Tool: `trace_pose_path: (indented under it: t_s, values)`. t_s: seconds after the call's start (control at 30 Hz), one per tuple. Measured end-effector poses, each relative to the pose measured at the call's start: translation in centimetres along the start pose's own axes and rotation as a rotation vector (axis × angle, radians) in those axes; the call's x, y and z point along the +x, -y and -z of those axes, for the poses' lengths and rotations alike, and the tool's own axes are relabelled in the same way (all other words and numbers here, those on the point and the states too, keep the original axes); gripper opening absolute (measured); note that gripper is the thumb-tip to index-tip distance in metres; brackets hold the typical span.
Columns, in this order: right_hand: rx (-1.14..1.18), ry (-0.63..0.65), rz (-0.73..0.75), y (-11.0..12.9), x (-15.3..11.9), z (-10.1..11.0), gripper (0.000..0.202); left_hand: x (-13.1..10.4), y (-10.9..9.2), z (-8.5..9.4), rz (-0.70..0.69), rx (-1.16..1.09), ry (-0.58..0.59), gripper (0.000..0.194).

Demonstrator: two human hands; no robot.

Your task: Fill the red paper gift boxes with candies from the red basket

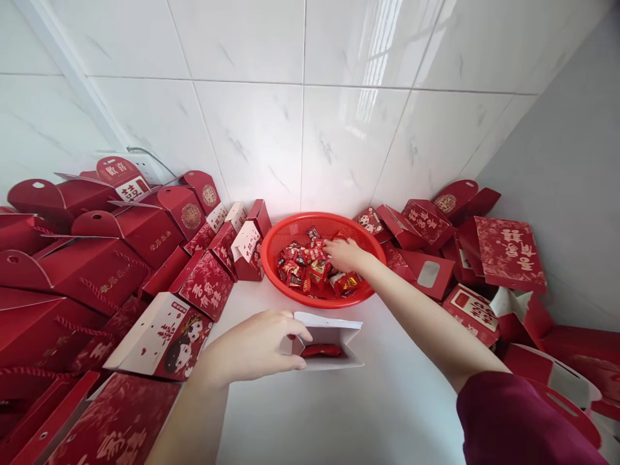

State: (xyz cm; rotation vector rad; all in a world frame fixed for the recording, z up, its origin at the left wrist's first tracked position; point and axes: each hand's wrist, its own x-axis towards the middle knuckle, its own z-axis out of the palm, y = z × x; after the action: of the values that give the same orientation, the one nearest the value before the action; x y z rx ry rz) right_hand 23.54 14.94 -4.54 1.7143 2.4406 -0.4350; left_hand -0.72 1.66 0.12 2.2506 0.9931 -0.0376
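Left hand (252,349) is gripping the near side of a small white-lined red cardboard box (329,345), fingers curled over its edge, holding it open on the white tabletop (339,413); a red wrapped piece (321,351) is lying inside the box. Right hand (343,253) is reaching forward into a round red perforated plastic basket (285,239), fingers bent down onto the heap of small red-wrapped candies (310,268); cannot tell whether any candy is actually pinched between the fingers, since they are hiding the contact point. The basket is sitting at the back of the table, close against the white tiled wall (300,129), just beyond the open box. The right forearm is stretching across the table, with a dark red sleeve (513,420) showing at the lower right corner. A pile of folded red gift boxes with gold lettering (97,258) is crowding the left side of the table, one near the left wrist showing 2 cartoon figures (186,342). Another pile of flat red cartons (465,258) is lying to the right of the basket, against the grey side wall (571,161).
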Motion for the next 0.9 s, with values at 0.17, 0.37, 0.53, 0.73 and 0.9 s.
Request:
trace_pose_path:
  t_s: [0.17, 0.37, 0.53, 0.73, 0.9]
  values:
    - [-0.058, -0.091, -0.133, -0.8, 1.3, 0.8, 0.037, 0.0, 0.2, 0.2, -0.005, -0.008, -0.011, 0.035]
    - [-0.017, 0.139, -0.089, 1.8, 2.6, -1.2, 0.058, 0.3, 0.4, 0.2, 0.017, -0.009, -0.018, 0.036]
    - [0.020, 0.162, -0.037, 1.7, 3.0, -1.6, 0.038, 0.4, 0.6, 0.1, 0.038, -0.014, -0.026, 0.038]
    - [0.017, -0.016, -0.084, -1.6, 2.2, 2.3, 0.030, 0.3, 0.4, 0.2, 0.042, -0.008, -0.008, 0.038]
    - [-0.011, -0.224, -0.116, -0.5, 2.8, 2.4, 0.040, 0.4, 0.4, 0.0, 0.021, 0.003, -0.009, 0.036]
